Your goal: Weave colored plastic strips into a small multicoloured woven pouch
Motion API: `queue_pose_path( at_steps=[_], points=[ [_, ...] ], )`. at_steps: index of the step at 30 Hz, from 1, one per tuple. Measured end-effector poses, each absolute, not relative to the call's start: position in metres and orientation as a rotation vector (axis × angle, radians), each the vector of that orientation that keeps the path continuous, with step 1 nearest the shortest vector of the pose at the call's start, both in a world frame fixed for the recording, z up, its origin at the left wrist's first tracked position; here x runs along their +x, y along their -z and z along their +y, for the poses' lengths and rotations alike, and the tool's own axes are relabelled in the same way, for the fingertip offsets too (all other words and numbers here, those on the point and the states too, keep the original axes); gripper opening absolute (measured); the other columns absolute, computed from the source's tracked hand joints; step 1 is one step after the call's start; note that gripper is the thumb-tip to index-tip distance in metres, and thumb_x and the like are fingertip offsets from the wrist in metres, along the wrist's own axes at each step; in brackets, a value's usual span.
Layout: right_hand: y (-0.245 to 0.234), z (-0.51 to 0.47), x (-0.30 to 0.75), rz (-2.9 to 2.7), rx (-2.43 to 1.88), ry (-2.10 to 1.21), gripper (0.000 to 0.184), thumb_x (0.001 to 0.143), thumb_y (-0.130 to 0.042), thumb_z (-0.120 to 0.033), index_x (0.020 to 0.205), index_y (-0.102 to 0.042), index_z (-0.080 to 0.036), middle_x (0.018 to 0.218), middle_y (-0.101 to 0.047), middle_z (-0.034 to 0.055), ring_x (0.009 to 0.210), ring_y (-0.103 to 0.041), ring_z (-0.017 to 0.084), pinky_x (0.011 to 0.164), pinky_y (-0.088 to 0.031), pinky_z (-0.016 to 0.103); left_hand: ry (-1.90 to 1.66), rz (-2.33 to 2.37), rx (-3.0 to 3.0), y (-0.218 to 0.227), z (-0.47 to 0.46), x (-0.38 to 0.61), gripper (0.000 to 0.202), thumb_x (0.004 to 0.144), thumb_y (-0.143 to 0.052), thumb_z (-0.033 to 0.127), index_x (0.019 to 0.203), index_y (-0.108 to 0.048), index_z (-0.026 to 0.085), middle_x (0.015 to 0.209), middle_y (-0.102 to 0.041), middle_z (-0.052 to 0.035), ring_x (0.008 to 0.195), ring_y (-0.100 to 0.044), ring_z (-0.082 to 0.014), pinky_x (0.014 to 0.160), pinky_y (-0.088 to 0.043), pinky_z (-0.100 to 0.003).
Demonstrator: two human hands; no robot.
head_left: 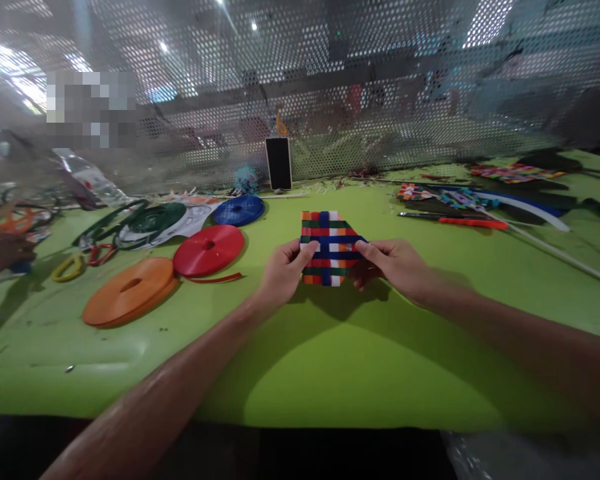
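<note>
A small woven piece of flat plastic strips point(330, 257) in blue, red, white, green and orange is held up a little above the green table point(300, 360). My left hand point(287, 265) pinches its left edge, thumb on the front face. At the right, my right hand point(393, 263) grips the tapered side, where blue strips come together under the thumb. The fingers behind the weave are mostly hidden. Left of my left hand lies a red strip coil point(210, 248), with a loose red strip end point(220, 278) beside it.
An orange coil point(130, 290), a blue coil point(239, 210) and a green coil point(157, 223) lie at left. A phone-like dark panel point(279, 163) leans against the perforated metal screen point(330, 100). Red-handled scissors point(473, 223) and woven pieces point(460, 198) lie right. Another person's hand point(7, 253) is far left.
</note>
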State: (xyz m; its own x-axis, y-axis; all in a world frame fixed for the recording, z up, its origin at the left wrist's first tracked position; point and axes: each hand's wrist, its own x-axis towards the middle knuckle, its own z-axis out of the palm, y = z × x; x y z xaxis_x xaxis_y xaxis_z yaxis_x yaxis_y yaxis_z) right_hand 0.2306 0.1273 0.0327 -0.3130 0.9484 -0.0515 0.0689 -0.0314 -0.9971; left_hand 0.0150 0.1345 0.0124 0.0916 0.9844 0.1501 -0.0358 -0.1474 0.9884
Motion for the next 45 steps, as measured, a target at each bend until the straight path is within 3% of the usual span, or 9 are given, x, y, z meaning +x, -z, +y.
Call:
queue_pose_path(
  at_steps=[7,15,26,36,45],
  points=[
    [-0.033,0.127,0.231,-1.485,-1.124,-1.421,0.049,0.084,-0.071,-0.063,0.077,-0.073,-0.015,0.063,-0.074,0.0069,0.053,-0.069,0.017,0.057,-0.060,0.031,-1.268,1.021,1.332,-0.016,0.132,0.016,0.035,0.082,-0.077,0.052,0.091,-0.079,0.018,0.086,-0.079,-0.0050,0.073,-0.071,-0.0176,0.067,-0.060,-0.030],
    [-0.029,0.130,0.232,-1.463,-1.108,-1.341,0.049,0.080,-0.074,-0.063,0.083,-0.075,-0.014,0.063,-0.071,0.0047,0.052,-0.065,0.015,0.054,-0.057,0.030,-1.152,0.877,1.184,-0.011,0.135,0.014,0.036,0.078,-0.083,0.042,0.103,-0.077,0.016,0.100,-0.080,-0.0078,0.088,-0.074,-0.0215,0.087,-0.060,-0.038],
    [-0.034,0.126,0.230,-1.396,-1.078,-1.373,0.047,0.076,-0.078,-0.062,0.078,-0.072,-0.016,0.063,-0.070,0.0043,0.051,-0.065,0.015,0.054,-0.056,0.030,-1.136,0.782,1.091,-0.018,0.131,0.014,0.029,0.076,-0.084,0.026,0.103,-0.077,0.017,0.105,-0.079,-0.0059,0.091,-0.073,-0.0196,0.088,-0.059,-0.036],
    [-0.032,0.131,0.233,-1.419,-1.093,-1.347,0.049,0.080,-0.075,-0.063,0.081,-0.071,-0.014,0.066,-0.070,0.0054,0.051,-0.064,0.015,0.055,-0.056,0.032,-1.121,0.849,1.110,-0.019,0.133,0.014,0.033,0.082,-0.078,0.039,0.105,-0.076,0.016,0.099,-0.079,-0.0087,0.086,-0.073,-0.0211,0.080,-0.059,-0.035],
    [-0.033,0.135,0.236,-1.432,-1.140,-1.389,0.030,0.091,-0.069,-0.044,0.093,-0.072,-0.015,0.073,-0.073,0.0045,0.054,-0.067,0.014,0.057,-0.058,0.030,-1.140,0.865,1.134,-0.022,0.135,0.012,0.029,0.074,-0.084,0.027,0.100,-0.077,0.016,0.103,-0.079,-0.0071,0.089,-0.073,-0.0199,0.087,-0.058,-0.037]
  ],
)
